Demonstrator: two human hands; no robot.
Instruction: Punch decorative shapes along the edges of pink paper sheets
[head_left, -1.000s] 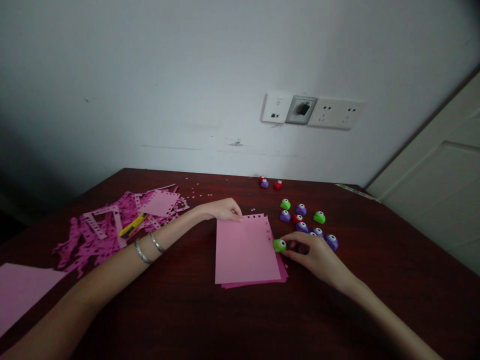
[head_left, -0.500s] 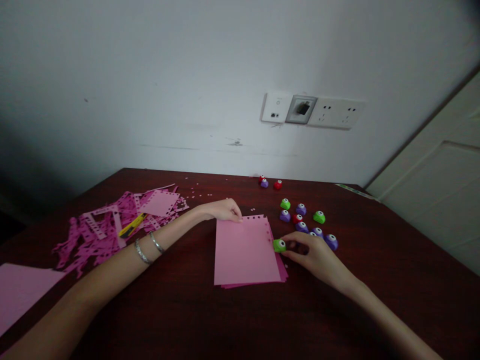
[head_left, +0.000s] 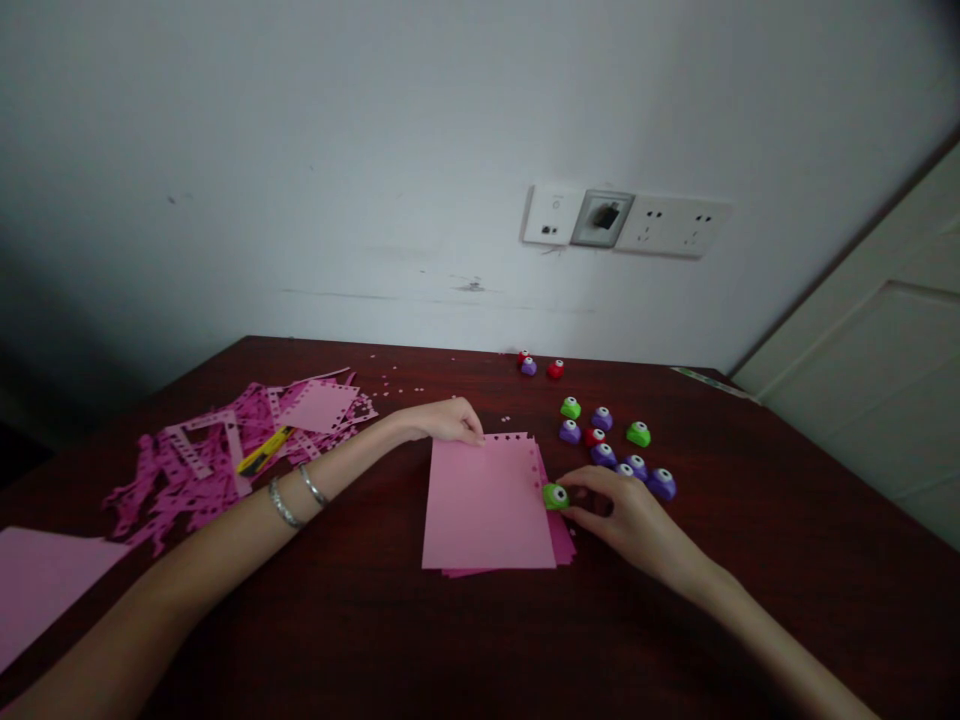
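Observation:
A small stack of pink paper sheets [head_left: 487, 505] lies on the dark wooden table [head_left: 480, 640]; the top sheet has punched holes along its far and right edges. My left hand [head_left: 448, 418] rests with curled fingers pressed on the sheet's far left corner. My right hand [head_left: 626, 510] grips a small green punch [head_left: 556, 495] at the sheet's right edge. Two silver bangles [head_left: 296, 495] sit on my left wrist.
Several green, purple and red punches [head_left: 607, 438] are scattered right of the paper, with a few more [head_left: 540, 367] near the wall. A heap of punched pink scraps [head_left: 225, 450] with a yellow utility knife [head_left: 264, 451] lies at left. Another pink sheet [head_left: 37, 580] sits at the left edge.
The green punch in my right hand has slid slightly toward me along the sheet's right edge. The top sheet shifted a little left. My left hand stayed put.

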